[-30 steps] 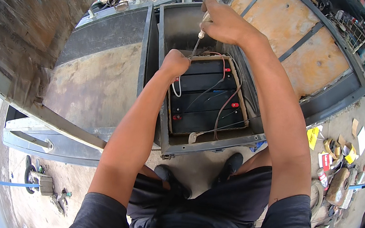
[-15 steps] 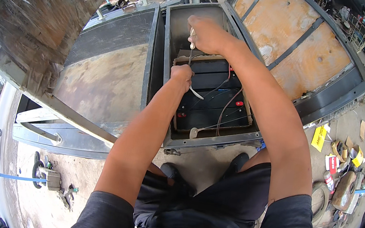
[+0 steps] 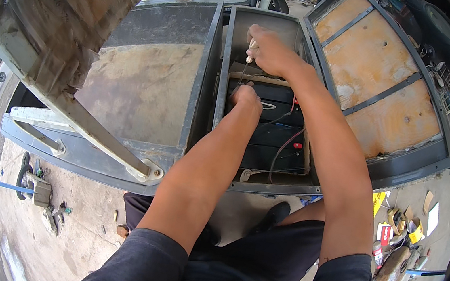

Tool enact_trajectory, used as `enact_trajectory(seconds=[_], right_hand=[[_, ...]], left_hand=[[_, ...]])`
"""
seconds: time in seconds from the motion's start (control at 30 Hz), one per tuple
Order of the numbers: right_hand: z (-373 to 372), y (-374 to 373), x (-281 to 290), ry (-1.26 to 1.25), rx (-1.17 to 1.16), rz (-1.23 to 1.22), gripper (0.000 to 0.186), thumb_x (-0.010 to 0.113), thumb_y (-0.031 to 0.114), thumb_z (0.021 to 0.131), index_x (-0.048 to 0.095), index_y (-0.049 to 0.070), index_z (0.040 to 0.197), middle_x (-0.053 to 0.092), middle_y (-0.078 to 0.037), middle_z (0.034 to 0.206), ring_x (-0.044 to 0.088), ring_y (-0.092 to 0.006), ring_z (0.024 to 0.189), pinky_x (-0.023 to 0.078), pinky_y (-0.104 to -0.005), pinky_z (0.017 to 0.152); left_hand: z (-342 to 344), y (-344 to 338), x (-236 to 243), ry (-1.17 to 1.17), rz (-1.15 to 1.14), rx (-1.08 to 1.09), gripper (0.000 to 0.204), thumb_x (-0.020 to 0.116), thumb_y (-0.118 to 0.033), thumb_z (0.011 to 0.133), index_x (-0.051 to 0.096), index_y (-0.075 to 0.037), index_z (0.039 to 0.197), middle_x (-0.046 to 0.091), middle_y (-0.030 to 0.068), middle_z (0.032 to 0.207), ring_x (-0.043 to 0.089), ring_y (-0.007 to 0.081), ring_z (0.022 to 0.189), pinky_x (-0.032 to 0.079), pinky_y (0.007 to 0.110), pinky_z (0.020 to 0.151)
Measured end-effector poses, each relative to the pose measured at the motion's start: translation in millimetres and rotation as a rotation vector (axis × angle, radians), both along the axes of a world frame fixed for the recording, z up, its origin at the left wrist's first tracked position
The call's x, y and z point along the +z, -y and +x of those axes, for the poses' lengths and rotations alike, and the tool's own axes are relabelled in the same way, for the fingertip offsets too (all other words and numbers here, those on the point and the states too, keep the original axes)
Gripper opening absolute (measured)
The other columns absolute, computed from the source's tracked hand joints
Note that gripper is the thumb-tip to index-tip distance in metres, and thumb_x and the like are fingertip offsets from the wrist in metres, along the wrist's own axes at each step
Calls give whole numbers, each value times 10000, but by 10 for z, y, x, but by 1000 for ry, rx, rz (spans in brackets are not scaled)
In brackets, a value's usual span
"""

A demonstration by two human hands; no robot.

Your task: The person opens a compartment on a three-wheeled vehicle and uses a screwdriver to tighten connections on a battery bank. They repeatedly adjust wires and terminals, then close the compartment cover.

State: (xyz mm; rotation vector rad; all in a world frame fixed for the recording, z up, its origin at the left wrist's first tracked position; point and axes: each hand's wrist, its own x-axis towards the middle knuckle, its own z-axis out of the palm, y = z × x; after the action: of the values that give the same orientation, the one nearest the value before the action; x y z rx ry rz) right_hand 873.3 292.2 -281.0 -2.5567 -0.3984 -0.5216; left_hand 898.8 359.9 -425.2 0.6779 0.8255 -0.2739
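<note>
My right hand (image 3: 272,52) is closed around the pale handle of a screwdriver (image 3: 250,56) above an open metal box (image 3: 227,53). The thin shaft points down toward my left hand (image 3: 249,96), whose fingers are curled together at the left side of black batteries (image 3: 278,94) in the box. What those fingers pinch is hidden. Beside them shows a white curved piece (image 3: 268,106); whether I hold it cannot be made out. Dark and reddish wires (image 3: 278,151) and a red terminal cover (image 3: 297,145) lie over the batteries.
An opened lid with wooden panels (image 3: 384,86) leans out at the right. A flat metal deck (image 3: 140,87) adjoins the box at left, under a raised wooden panel (image 3: 52,10) with a metal frame. Cartons and scraps (image 3: 398,224) litter the ground at right.
The view has shifted, so the box appears further right. My right hand keeps the screwdriver. The white curved piece, which stuck out below my left hand, now lies flatter beside it.
</note>
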Motion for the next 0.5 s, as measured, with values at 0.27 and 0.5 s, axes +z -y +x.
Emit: enact_trajectory(seconds=[0.27, 0.5], right_hand=[[0, 59, -220, -107, 3, 55, 245, 683, 37, 867, 507, 2, 1032, 645, -219, 910, 641, -381, 878, 483, -437, 762], [-3, 11, -352, -106, -3, 65, 235, 680, 30, 868, 513, -10, 1028, 640, -228, 885, 644, -389, 876, 480, -434, 773]], left_hand=[[13, 284, -506, -115, 73, 121, 257, 571, -5, 879, 628, 15, 1128, 697, 163, 1121, 658, 237, 877, 498, 330, 731], [-156, 204, -335, -150, 363, 48, 317, 616, -5, 840, 659, 25, 1153, 689, 154, 1169, 695, 241, 986, 562, 345, 784]])
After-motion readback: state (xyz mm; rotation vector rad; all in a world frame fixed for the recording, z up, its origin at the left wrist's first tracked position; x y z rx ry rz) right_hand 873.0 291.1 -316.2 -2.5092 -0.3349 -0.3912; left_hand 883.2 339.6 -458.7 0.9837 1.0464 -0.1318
